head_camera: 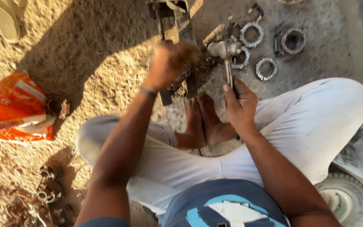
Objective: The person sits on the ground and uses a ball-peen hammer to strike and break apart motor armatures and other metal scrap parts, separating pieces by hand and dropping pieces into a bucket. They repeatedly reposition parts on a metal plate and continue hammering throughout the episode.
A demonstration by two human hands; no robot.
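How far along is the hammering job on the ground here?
Done: three bearing rings lie loose on the ground. In hand: the right hand grips a hammer, the left hand holds a dark metal part on the block. Left: that part sits unseparated; the gear lies untouched.

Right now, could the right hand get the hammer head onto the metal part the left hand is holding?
Probably yes. The right hand grips the hammer by its handle, and the head sits right beside the metal part under the left hand, with nothing between them.

Right hand [240,105] grips hammer [225,52] — raised.
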